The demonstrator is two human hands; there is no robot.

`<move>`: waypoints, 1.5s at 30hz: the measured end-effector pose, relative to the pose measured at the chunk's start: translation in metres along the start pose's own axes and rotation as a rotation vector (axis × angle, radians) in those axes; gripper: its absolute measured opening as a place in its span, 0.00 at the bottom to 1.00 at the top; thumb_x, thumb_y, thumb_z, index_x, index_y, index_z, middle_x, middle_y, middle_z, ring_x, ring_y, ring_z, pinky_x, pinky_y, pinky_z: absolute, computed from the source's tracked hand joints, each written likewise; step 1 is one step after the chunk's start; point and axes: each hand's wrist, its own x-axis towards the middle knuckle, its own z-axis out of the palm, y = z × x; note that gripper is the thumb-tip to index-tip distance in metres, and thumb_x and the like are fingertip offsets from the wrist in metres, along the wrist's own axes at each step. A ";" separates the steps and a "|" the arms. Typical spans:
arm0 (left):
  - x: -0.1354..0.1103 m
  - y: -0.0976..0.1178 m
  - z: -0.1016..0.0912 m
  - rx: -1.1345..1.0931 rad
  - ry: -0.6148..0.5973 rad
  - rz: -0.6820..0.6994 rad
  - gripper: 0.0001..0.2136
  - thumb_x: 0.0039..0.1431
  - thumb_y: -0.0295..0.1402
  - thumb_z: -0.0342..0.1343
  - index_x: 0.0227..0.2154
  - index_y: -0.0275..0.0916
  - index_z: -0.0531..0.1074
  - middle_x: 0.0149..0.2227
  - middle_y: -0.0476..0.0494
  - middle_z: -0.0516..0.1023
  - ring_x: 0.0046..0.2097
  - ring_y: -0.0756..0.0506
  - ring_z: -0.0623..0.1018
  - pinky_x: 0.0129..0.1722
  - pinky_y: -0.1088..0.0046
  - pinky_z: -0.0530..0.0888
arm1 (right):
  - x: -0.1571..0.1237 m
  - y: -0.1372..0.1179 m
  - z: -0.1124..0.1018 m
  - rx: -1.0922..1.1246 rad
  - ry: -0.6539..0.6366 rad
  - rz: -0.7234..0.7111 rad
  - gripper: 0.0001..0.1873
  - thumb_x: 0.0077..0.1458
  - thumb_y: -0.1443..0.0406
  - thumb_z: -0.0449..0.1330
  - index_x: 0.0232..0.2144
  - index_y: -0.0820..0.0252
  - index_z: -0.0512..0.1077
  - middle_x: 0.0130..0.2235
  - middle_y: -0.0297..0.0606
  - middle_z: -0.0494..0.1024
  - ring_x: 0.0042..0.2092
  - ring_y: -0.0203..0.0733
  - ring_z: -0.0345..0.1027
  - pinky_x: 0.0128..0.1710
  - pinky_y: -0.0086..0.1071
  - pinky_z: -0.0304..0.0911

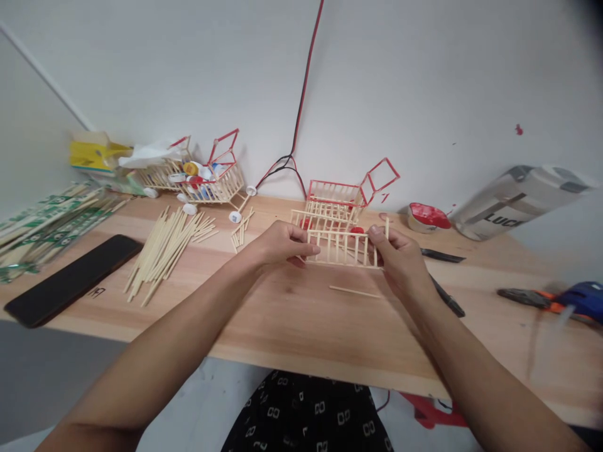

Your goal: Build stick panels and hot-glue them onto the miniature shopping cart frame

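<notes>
Stick panel (343,248), a ladder-like frame of pale wooden sticks, is held upright just above the wooden table (292,320), in front of a red-edged stick basket (336,191). Left hand (277,245) pinches its left end and right hand (400,263) its right end, both closed on it. One loose stick (354,292) lies on the table just below; the panel possibly touches the basket behind, which cannot be confirmed.
</notes>
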 end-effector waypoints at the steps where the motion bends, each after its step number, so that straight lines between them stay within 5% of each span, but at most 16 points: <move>1: 0.000 0.000 0.000 -0.010 -0.003 -0.006 0.15 0.36 0.37 0.70 0.17 0.32 0.71 0.18 0.51 0.69 0.24 0.55 0.70 0.26 0.77 0.74 | 0.000 0.001 0.000 0.007 -0.001 -0.008 0.22 0.50 0.47 0.60 0.22 0.57 0.65 0.22 0.31 0.63 0.22 0.32 0.50 0.22 0.30 0.47; 12: 0.003 -0.005 0.001 -0.044 0.005 -0.035 0.15 0.35 0.37 0.71 0.16 0.33 0.70 0.19 0.52 0.67 0.24 0.55 0.69 0.26 0.76 0.74 | 0.004 0.013 0.001 0.062 0.044 -0.118 0.24 0.50 0.47 0.62 0.18 0.59 0.65 0.17 0.29 0.61 0.20 0.30 0.49 0.20 0.28 0.43; 45: -0.001 -0.003 0.007 -0.097 0.089 0.006 0.14 0.41 0.40 0.67 0.21 0.34 0.75 0.24 0.46 0.73 0.27 0.53 0.70 0.27 0.77 0.71 | 0.004 0.012 0.002 0.169 0.056 -0.051 0.22 0.48 0.49 0.65 0.19 0.59 0.67 0.17 0.28 0.63 0.19 0.29 0.51 0.19 0.27 0.45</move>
